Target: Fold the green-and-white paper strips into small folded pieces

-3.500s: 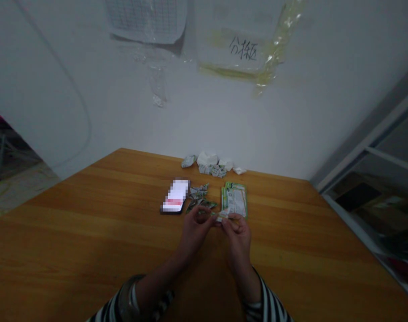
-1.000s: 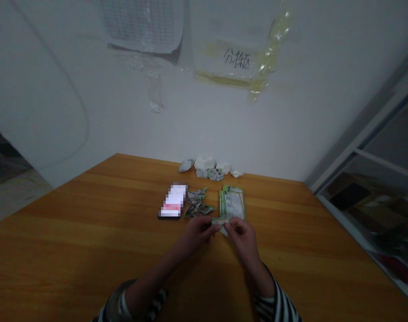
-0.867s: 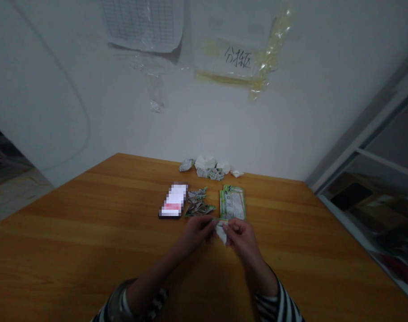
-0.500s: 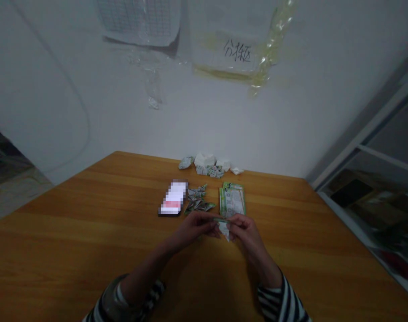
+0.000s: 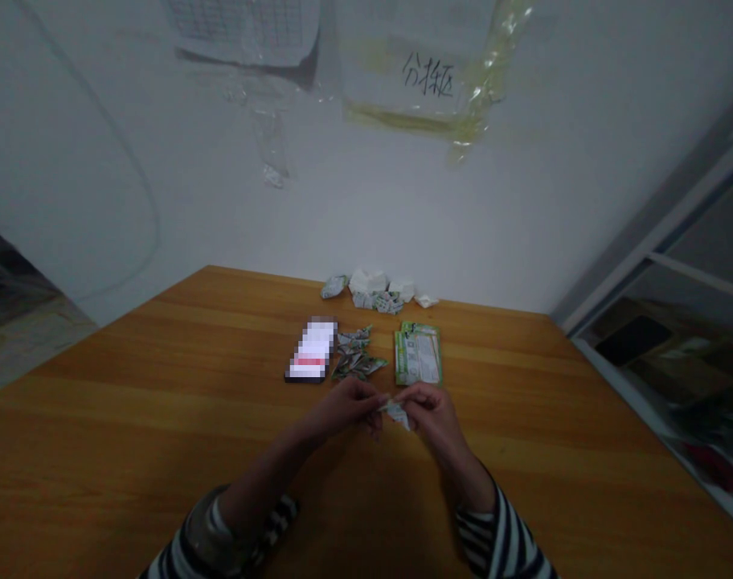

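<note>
On the wooden bench [image 5: 131, 426], a phone [image 5: 309, 351] lies flat with its screen blurred out. Below and right of the phone, the left hand [image 5: 342, 407] comes in from a striped sleeve [image 5: 222, 523], its fingertips pinching one end of a small folded paper slip [image 5: 395, 413]. Just right of the phone lies a small heap of folded printed paper pieces [image 5: 353, 354], close to it but apart from both hands. Farther up and right of the phone, a row of crumpled white and printed paper [image 5: 370, 288] sits along the far edge of the bench, near the wall. The paper slip, white with a green edge, is right of the phone and held just above the bench, with the two hands close together on it. Right of the phone, a flat stack of green-bordered printed sheets [image 5: 418, 356] lies just above the right hand [image 5: 432, 412], which pinches the slip's other end and comes in from its own striped sleeve [image 5: 499, 543]. High above and right of the phone, a sign with handwritten characters [image 5: 427, 78] is taped to the wall.
</note>
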The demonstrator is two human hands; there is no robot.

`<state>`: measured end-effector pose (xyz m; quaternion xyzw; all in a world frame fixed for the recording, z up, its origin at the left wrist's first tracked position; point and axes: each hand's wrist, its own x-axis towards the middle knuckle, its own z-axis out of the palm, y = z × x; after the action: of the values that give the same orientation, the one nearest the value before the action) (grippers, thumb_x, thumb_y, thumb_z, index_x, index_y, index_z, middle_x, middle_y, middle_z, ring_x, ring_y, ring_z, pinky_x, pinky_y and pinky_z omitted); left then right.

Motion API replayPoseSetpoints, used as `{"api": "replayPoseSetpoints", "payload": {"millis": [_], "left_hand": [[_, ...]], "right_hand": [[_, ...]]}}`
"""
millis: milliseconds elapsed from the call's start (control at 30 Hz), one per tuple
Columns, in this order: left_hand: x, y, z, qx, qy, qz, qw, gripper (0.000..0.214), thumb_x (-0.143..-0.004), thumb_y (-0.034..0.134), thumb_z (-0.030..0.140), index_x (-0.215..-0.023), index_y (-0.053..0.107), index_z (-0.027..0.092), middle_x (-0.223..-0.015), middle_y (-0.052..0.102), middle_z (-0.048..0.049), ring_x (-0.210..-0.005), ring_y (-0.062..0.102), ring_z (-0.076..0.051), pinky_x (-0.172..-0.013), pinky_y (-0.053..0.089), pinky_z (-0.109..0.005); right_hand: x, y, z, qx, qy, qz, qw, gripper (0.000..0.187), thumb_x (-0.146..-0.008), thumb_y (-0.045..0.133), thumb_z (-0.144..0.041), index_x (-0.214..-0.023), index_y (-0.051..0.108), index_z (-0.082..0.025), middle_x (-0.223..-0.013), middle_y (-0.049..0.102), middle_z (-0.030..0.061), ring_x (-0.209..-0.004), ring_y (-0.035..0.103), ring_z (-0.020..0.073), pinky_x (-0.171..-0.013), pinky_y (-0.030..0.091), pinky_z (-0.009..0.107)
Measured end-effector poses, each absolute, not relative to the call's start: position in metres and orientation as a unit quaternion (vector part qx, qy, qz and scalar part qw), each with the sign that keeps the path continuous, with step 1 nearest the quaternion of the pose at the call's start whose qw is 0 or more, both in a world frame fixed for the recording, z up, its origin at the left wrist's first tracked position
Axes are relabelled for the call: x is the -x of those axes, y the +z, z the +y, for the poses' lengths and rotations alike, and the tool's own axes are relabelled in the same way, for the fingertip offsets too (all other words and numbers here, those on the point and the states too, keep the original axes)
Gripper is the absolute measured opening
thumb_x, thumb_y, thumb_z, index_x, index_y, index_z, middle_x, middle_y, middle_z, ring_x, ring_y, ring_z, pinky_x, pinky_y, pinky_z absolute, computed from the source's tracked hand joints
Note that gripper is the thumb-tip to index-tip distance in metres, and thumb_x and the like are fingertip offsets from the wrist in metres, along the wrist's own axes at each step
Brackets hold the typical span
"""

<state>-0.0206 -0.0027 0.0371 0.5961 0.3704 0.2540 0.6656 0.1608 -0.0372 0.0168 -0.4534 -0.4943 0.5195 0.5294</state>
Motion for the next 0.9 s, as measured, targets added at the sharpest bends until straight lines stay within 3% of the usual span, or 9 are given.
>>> {"api": "replayPoseSetpoints", "payload": {"millis": [133, 267, 433, 567, 633, 767, 900], "left_hand": [[0.020, 0.036, -0.001, -0.607, 0.274, 0.384, 0.640, 0.036, -0.075, 0.065, 0.047, -0.060, 0.068, 0.014, -0.050, 0.065, -0.0006, -0.042, 0.058, -0.012, -0.042, 0.041, -0.019], [0.018, 0.035, 0.000, -0.623, 0.289, 0.403, 0.606, 0.037, -0.078, 0.062, 0.047, -0.061, 0.066, 0.013, -0.050, 0.063, -0.0002, -0.042, 0.057, -0.012, -0.043, 0.041, -0.019], [0.013, 0.032, -0.004, -0.697, 0.274, 0.410, 0.521, 0.044, -0.086, 0.051, 0.046, -0.061, 0.065, 0.012, -0.049, 0.060, -0.0003, -0.044, 0.055, -0.012, -0.046, 0.041, -0.021], [0.011, 0.034, -0.005, -0.784, 0.331, 0.356, 0.387, 0.028, -0.088, 0.052, 0.035, -0.100, 0.070, 0.017, -0.090, 0.068, -0.0057, -0.079, 0.063, -0.016, -0.071, 0.048, -0.025], [0.012, 0.034, -0.005, -0.822, 0.327, 0.319, 0.339, 0.024, -0.086, 0.057, 0.031, -0.105, 0.069, 0.021, -0.103, 0.067, -0.0067, -0.090, 0.062, -0.017, -0.080, 0.047, -0.027], [0.012, 0.031, -0.007, -0.852, 0.289, 0.321, 0.296, 0.023, -0.090, 0.049, 0.024, -0.088, 0.071, 0.018, -0.080, 0.069, -0.0043, -0.074, 0.061, -0.015, -0.071, 0.046, -0.024], [0.008, 0.025, -0.010, -0.813, 0.306, 0.369, 0.330, 0.020, -0.088, 0.049, 0.022, -0.095, 0.068, 0.016, -0.075, 0.069, -0.0028, -0.066, 0.060, -0.014, -0.062, 0.045, -0.021]], "right_hand": [[-0.161, 0.016, -0.036, 0.449, 0.516, -0.504, 0.528, 0.011, -0.071, 0.062, -0.023, -0.069, 0.070, -0.017, -0.043, 0.050, -0.0068, -0.038, 0.037, 0.0069, -0.040, 0.026, 0.018], [-0.158, 0.015, -0.035, 0.429, 0.533, -0.501, 0.530, 0.016, -0.078, 0.064, -0.031, -0.087, 0.068, -0.018, -0.049, 0.051, -0.0069, -0.042, 0.040, 0.0076, -0.043, 0.029, 0.018], [-0.150, 0.007, -0.034, 0.414, 0.584, -0.409, 0.567, 0.027, -0.069, 0.075, -0.029, -0.092, 0.064, -0.020, -0.061, 0.063, -0.0035, -0.050, 0.052, 0.0098, -0.047, 0.037, 0.018], [-0.153, 0.008, -0.036, 0.412, 0.649, -0.306, 0.562, 0.022, -0.064, 0.077, -0.023, -0.083, 0.066, -0.019, -0.068, 0.065, -0.0018, -0.048, 0.049, 0.0070, -0.039, 0.027, 0.015], [-0.156, 0.012, -0.037, 0.410, 0.663, -0.299, 0.550, 0.020, -0.065, 0.077, -0.026, -0.080, 0.068, -0.017, -0.067, 0.063, -0.0011, -0.044, 0.043, 0.0051, -0.037, 0.022, 0.015], [-0.157, 0.017, -0.035, 0.398, 0.640, -0.360, 0.550, 0.033, -0.075, 0.069, -0.045, -0.091, 0.070, -0.016, -0.060, 0.057, -0.0020, -0.044, 0.041, 0.0059, -0.040, 0.027, 0.017], [-0.152, 0.013, -0.033, 0.435, 0.561, -0.443, 0.548, 0.038, -0.066, 0.077, -0.045, -0.087, 0.065, -0.017, -0.052, 0.049, -0.0071, -0.041, 0.036, 0.0054, -0.039, 0.024, 0.017]]}}
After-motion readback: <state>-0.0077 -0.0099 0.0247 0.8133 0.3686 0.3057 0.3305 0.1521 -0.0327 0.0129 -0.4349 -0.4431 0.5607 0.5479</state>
